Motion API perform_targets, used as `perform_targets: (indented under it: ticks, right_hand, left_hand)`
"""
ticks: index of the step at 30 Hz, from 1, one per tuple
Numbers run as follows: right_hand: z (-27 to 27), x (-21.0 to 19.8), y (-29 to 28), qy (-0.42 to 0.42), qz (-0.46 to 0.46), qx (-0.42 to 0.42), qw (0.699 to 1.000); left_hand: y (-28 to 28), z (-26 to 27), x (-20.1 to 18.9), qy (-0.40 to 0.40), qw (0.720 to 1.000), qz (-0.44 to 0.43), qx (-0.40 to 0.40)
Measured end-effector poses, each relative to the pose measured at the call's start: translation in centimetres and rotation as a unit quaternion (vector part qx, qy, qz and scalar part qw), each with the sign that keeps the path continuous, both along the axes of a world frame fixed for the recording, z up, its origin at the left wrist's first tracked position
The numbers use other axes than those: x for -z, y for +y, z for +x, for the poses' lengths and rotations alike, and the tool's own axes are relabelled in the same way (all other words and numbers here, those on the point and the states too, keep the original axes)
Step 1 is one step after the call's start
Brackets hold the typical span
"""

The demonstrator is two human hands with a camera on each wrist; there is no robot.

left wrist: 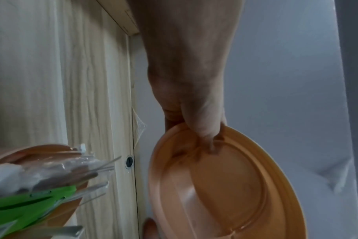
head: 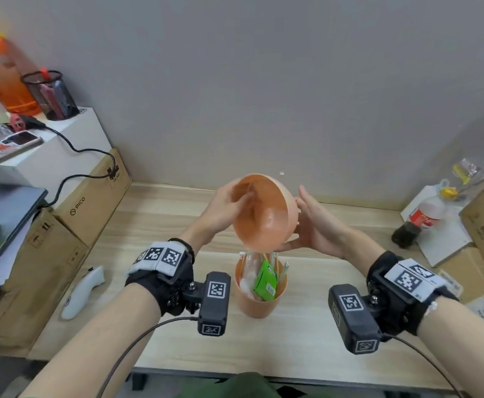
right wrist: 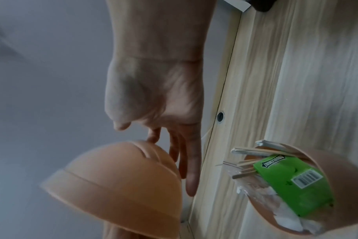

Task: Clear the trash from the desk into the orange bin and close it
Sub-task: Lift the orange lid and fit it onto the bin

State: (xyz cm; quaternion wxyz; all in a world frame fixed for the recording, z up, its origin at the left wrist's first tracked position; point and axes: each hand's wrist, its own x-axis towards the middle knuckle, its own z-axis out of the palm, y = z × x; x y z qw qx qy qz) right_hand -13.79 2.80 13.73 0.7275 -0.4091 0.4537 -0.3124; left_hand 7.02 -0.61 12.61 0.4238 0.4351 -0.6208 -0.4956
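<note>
The left hand [head: 223, 208] pinched the rim of the orange lid [head: 261, 214], thumb inside the hollow and fingers behind. The right hand [head: 318, 225] was flat and relaxed, its straight fingers [right wrist: 191, 177] at the outer dome; whether they touched it I cannot tell. The lid hung tilted above the orange bin [head: 259, 300], which stood on the desk [head: 307, 334] between the two forearms, already stuffed with trash.

The main risk, I think, was the filling. The wooden sticks [right wrist: 253, 152] and the green packet [right wrist: 292, 179] rose above the rim, with clear wrapping [left wrist: 57, 168] around them. If the lid came down straight, the sticks could stop it from seating, or the push could tip the light bin. They probably needed to be pressed down first. The single pinch on smooth plastic could also slip.

The lid was a half sphere of matte, slightly shiny plastic with a stepped band near its edge and a slot on top. The bin was a round cup of the same material. The packet looked like thin printed cardboard, and the desk had a pale wood-grain surface.
</note>
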Motion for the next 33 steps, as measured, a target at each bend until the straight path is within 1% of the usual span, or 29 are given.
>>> perform_targets:
  ticks: [2,5,7,9,12,14,17,20,21,23,24,26,28,29,31,33]
  right_hand:
    - [-0.3,0.5,0.4,-0.013,0.012,-0.013,1.000]
    - [-0.9,0.9,1.0,-0.082,0.035,-0.024,0.996]
    - [-1.5,1.0,1.1,-0.091,0.039,-0.012,0.995]
    - [-2.0,1.1,0.8,-0.091,0.035,0.003,0.995]
    - [-2.3,1.6,0.1,-0.116,0.053,-0.004,0.992]
    - [-2.2,2.3,-0.4,-0.168,0.088,-0.026,0.981]
    - [-2.0,3.5,-1.0,-0.243,0.132,-0.063,0.959]
    - [-1.9,3.5,-1.6,-0.250,0.116,-0.099,0.956]
    - [-1.9,3.4,-2.0,-0.238,0.109,-0.099,0.960]
    - [-2.2,3.2,-2.9,-0.201,0.096,-0.071,0.972]
    - [-2.6,3.3,-3.5,-0.179,0.089,-0.047,0.979]
    - [-3.4,3.8,-4.8,-0.140,0.077,0.007,0.987]
    - [-4.3,4.9,-6.0,-0.106,0.074,0.052,0.990]
    - [-4.6,5.6,-6.5,-0.091,0.075,0.068,0.991]
    - [-5.1,7.3,-7.1,-0.068,0.089,0.091,0.990]
    - [-5.4,9.1,-7.4,-0.040,0.115,0.096,0.988]
  left_hand:
    - [0.2,-1.5,-0.7,0.005,1.000,-0.015,0.012]
    - [0.3,-3.3,-1.4,0.002,0.999,-0.034,0.021]
    - [0.4,-3.8,-1.5,-0.016,0.998,-0.050,0.022]
    - [0.7,-3.9,-1.2,-0.021,0.998,-0.059,0.012]
    - [0.9,-4.3,-0.2,0.005,0.999,-0.038,-0.023]
    - [0.9,-4.8,0.2,-0.002,0.998,-0.042,-0.044]
    - [0.9,-5.6,-0.2,-0.007,0.997,-0.052,-0.054]
    - [0.9,-5.5,-0.5,-0.021,0.996,-0.060,-0.063]
    - [0.8,-5.3,-0.4,-0.022,0.997,-0.047,-0.064]
    - [0.7,-4.6,0.5,-0.028,0.997,-0.008,-0.066]
    - [0.7,-4.1,1.4,-0.041,0.997,0.013,-0.069]
    - [1.2,-2.6,3.8,-0.094,0.988,0.075,-0.093]
    - [2.4,-0.8,6.5,-0.162,0.966,0.164,-0.113]
    - [3.3,0.1,8.0,-0.186,0.952,0.217,-0.107]
    - [5.1,1.2,10.3,-0.208,0.923,0.315,-0.071]
    - [6.4,1.4,11.9,-0.207,0.904,0.371,-0.044]
